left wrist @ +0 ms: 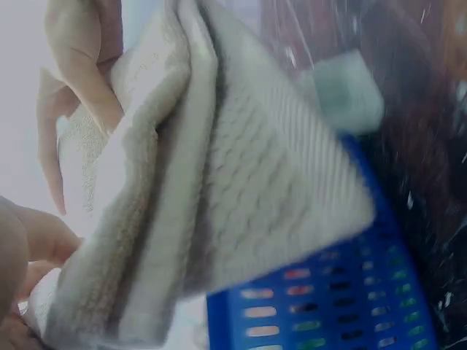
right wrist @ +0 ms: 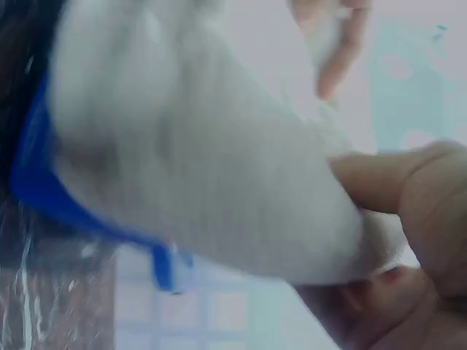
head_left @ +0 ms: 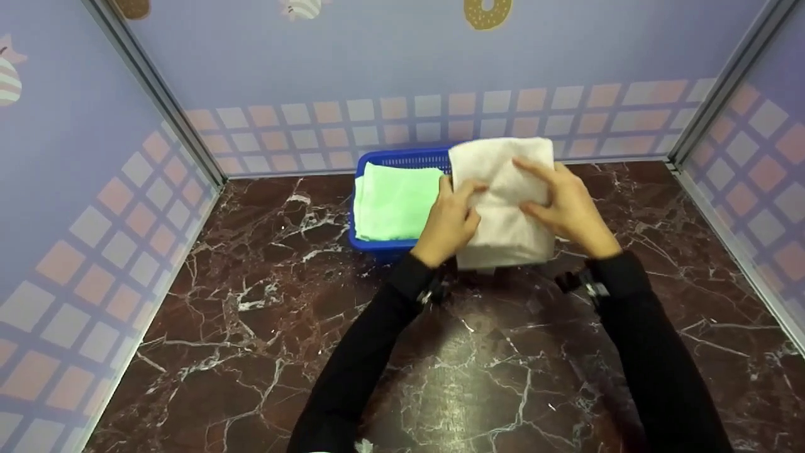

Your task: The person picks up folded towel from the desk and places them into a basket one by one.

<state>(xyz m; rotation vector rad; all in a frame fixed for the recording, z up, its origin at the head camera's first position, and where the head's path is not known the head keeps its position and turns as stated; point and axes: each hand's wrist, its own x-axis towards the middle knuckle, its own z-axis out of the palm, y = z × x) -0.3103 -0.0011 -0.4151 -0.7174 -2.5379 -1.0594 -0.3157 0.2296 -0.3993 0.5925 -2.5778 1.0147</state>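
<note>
Head view: both hands hold a folded white towel (head_left: pixel 501 201) over the right part of a blue basket (head_left: pixel 402 158) on the marble tabletop (head_left: pixel 264 327). Left hand (head_left: pixel 448 221) grips its left edge, right hand (head_left: pixel 564 202) grips its right side. A green towel (head_left: pixel 393 201) lies in the basket's left part.

Left wrist view: fingers (left wrist: pixel 84 69) pinch the towel (left wrist: pixel 241 175) above the basket (left wrist: pixel 343 299).

Right wrist view: blurred; thumb (right wrist: pixel 387 175) presses the towel (right wrist: pixel 190 146).

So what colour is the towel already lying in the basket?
Light green towel, in the blue basket; clearest in the head view.
</note>
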